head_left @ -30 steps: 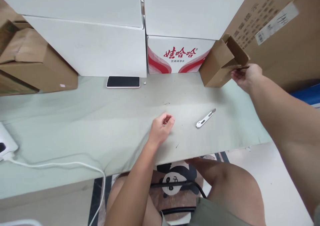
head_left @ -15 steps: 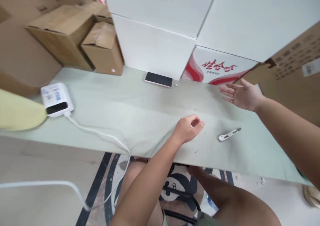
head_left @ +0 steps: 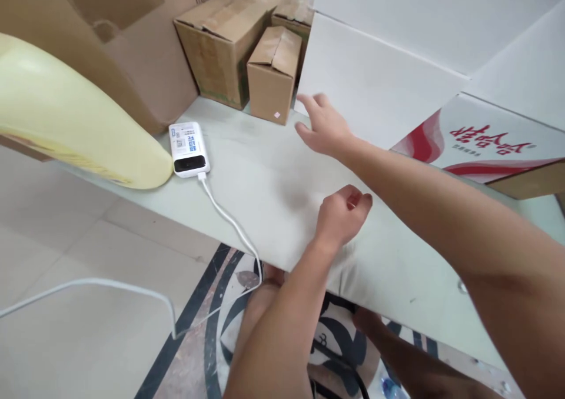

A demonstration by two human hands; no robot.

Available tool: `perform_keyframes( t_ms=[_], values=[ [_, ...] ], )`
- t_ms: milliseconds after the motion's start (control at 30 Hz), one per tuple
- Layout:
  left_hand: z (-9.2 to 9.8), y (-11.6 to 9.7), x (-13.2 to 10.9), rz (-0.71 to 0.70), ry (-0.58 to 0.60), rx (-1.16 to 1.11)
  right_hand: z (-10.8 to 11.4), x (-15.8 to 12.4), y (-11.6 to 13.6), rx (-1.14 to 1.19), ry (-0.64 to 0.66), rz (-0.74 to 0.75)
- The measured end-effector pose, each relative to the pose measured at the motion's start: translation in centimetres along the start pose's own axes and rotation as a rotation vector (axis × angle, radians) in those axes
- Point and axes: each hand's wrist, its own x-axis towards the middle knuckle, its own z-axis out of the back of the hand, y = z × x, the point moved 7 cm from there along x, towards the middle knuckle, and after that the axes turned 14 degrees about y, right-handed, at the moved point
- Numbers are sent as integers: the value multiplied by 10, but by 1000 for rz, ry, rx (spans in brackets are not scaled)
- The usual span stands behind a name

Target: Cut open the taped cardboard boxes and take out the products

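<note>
My left hand [head_left: 344, 213] is just above the tabletop with its fingers curled and the thumb closed toward them. Whatever it may hold is hidden. My right hand [head_left: 323, 125] reaches across and beyond it, fingers apart and nothing in them, close to a small cardboard box [head_left: 271, 93]. To the left on the table lies a white power bank [head_left: 189, 146] with a dark display, a white cable [head_left: 229, 219] plugged into its lower edge. The phone and most of the utility knife are out of sight behind my right arm.
A pale yellow rounded object [head_left: 83, 113] overhangs the table's left end. Larger cardboard boxes [head_left: 216, 63] stand at the back left. White panels [head_left: 375, 81] and a red-and-white printed carton [head_left: 485, 140] line the back. The cable hangs over the front edge to the floor.
The view has turned left. My right hand has swung from the right side to the back middle, near the small box. My left hand stays curled in about the same pose.
</note>
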Motion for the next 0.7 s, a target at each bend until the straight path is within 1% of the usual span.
perform_keyframes(
  t_ms=[67, 100, 167, 233, 300, 400, 467, 500, 567, 633, 700],
  values=[
    [6, 0, 0, -21, 11, -71, -3, 39, 26, -8, -52, 7],
    [9, 1, 0, -32, 17, -97, -4, 54, 35, -38, -61, -23],
    [15, 1, 0, -42, 21, -129, -2, 74, 45, -100, -66, -108],
    [22, 0, -1, -50, 9, -159, 1, 84, 47, -151, -59, -184],
    [30, -4, -3, -75, -28, -184, 4, 86, 46, -193, -47, -222],
    [45, -10, -9, -110, -136, -193, 4, 79, 45, -281, -22, -214],
    [55, -14, -15, -141, -232, -196, 3, 64, 46, -321, -32, -178],
    [59, -16, -18, -172, -284, -196, 2, 51, 46, -335, -40, -150],
    [70, -22, -28, -282, -414, -177, -2, 15, 45, -368, -35, -78],
    [82, -29, -43, -425, -600, -108, -8, -36, 34, -400, -12, -12],
    [93, -34, -63, -544, -831, -19, -7, -100, 14, -390, -70, 36]
  ],
)
